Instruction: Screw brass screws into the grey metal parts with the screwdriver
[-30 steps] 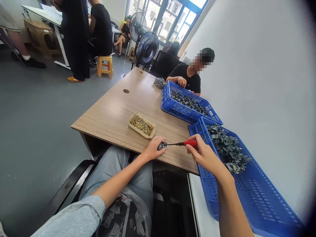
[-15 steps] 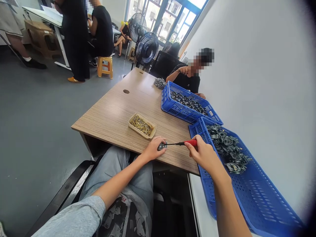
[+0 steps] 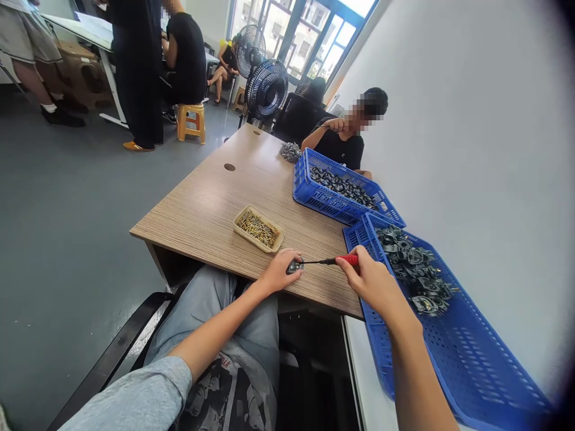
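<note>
- Left hand [image 3: 279, 271]: closed on a small metal part [image 3: 294, 267] at the near edge of the table [image 3: 197, 203], thumb and fingers on opposite sides. Probably pressed to the wood so that it cannot turn under the tool.
- Right hand [image 3: 366, 275]: thumb and fingers wrapped round the red handle of a screwdriver [image 3: 347, 260]. Shaft nearly level, pointing left, tip at the part; exact seating too small to confirm. The level hold presumably suits a spot on the part's right side.
- Near crate [image 3: 476, 353]: blue, along the table's right edge, loose castings [image 3: 415, 263] heaped toward its far end. Likely placed for a short reach by the right hand.
- Tray [image 3: 251, 240] of brass-coloured screws [image 3: 258, 228]: on the table, just beyond the left hand, not touched. Open top and nearness probably make picking easy.
- Far crate [image 3: 314, 194]: blue, holding dark parts [image 3: 344, 187], between the wearer and a co-worker [image 3: 344, 146]; perhaps shared.
- Grey pile [image 3: 291, 152]: beside the far crate's far end, nearer the co-worker; purpose unclear.
</note>
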`<state>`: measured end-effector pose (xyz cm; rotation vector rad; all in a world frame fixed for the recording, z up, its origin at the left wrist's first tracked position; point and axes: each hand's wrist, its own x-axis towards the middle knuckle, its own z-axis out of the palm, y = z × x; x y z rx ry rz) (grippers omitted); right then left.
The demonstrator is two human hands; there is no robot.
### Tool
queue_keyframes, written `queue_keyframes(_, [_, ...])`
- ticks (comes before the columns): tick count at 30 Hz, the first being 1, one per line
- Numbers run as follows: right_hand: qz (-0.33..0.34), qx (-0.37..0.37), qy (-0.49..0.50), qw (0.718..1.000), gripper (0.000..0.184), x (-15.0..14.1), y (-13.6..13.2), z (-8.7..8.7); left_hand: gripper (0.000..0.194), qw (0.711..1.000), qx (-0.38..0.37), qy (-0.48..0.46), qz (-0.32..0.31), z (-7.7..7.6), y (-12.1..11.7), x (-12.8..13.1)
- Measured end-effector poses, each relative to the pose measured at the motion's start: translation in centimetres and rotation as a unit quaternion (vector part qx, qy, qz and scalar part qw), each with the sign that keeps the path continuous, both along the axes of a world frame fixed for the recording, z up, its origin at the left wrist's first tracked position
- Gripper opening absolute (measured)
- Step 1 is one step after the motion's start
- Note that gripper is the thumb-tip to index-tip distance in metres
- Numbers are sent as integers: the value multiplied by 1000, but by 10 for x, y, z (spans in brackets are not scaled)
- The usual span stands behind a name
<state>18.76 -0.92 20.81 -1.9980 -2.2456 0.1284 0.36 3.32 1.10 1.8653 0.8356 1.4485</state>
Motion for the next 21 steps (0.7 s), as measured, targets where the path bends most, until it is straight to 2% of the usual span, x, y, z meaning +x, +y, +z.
queue_keyframes(4, [68, -51, 116, 989, 25, 1, 0, 0, 25, 1000, 3, -3, -2, 0, 0, 0])
queue_keyframes(6, [61, -39, 101, 992, 23, 2, 0, -1, 25, 1000, 1, -3, -3, 0, 0, 0])
queue_keyframes(11, [-11, 9, -11, 1000, 27, 1, 1, -2, 25, 1000, 1, 1, -3, 1, 0, -1])
queue_keyframes(13, [3, -6, 10, 1000, 27, 1, 0, -1, 25, 1000, 1, 1, -3, 1, 0, -1])
queue_keyframes(17, [65, -61, 120, 989, 24, 2, 0, 1, 24, 1000, -7, 5, -3, 2, -1, -1])
queue_keyframes(19, [59, -54, 108, 991, 21, 2, 1, 0, 23, 1000, -8, 7, -3, 2, -1, -1])
queue_keyframes(21, [21, -21, 41, 999, 23, 3, 2, -1, 24, 1000, -6, 8, -2, 2, -1, -1])
